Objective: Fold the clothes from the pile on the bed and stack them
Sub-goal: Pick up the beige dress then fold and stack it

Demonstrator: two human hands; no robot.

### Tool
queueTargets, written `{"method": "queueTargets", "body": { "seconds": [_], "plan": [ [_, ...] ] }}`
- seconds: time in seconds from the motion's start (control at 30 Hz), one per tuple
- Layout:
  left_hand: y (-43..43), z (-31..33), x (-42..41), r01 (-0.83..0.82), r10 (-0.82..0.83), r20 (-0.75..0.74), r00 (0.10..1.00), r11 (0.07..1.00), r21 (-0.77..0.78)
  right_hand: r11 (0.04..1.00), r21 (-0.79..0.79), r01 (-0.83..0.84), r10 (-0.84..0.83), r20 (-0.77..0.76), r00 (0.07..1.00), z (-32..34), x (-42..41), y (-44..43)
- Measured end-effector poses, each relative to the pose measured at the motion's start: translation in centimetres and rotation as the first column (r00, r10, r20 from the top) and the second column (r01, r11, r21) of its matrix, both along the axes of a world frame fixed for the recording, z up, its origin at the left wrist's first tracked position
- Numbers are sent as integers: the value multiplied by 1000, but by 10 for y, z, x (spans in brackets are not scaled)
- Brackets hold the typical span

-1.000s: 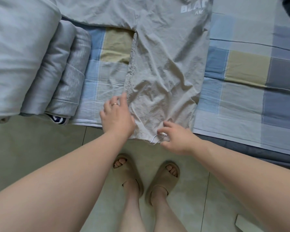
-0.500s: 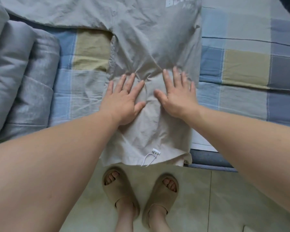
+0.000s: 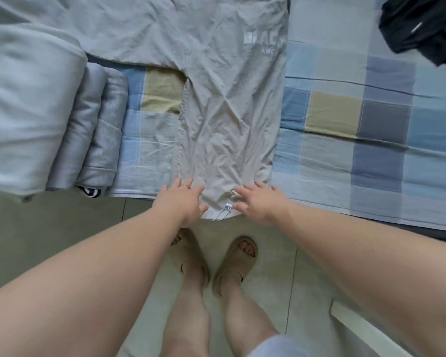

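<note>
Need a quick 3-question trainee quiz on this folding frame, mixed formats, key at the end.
1. True or false: the grey garment lies spread on the bed with one sleeve out toward the left.
2. Which hand is nearest the white drawstring? A) left hand B) right hand
3. Fill in: the black garment lies at the top ___ of the view.

Key: 1 true; 2 B; 3 right.

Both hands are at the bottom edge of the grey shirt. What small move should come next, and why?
Probably pinch the hem and lift it toward the printed chest. The left hand and right hand lie open at the hem corners of the grey shirt, which is spread flat, one side already folded in.
</note>
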State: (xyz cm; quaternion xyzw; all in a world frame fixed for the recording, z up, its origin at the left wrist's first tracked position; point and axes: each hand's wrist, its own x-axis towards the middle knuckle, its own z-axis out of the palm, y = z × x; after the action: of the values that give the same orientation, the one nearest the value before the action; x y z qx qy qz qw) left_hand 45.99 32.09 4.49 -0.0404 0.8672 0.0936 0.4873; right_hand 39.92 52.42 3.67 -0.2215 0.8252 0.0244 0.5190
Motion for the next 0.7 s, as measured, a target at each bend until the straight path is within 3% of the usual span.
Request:
{"method": "queueTargets", "body": {
  "seconds": [0.17,0.3,0.47,0.7],
  "plan": [
    [-12,96,-9,-169,166,-271,948,986,14,989,-146,-11,-27,-259,965,97,-14,-7],
    [-27,177,1,-244,216,-445,869,970,-4,979,-200,-42,-33,-360,932,172,-24,-18],
    [-76,231,-2,-390,339,-523,782,921,13,975,-183,-127,35,-437,899,236,-42,-44],
    [-195,239,-53,-481,427,-570,702,875,63,969,-187,-162,47,-504,862,260,-93,-155]
  ]
}}
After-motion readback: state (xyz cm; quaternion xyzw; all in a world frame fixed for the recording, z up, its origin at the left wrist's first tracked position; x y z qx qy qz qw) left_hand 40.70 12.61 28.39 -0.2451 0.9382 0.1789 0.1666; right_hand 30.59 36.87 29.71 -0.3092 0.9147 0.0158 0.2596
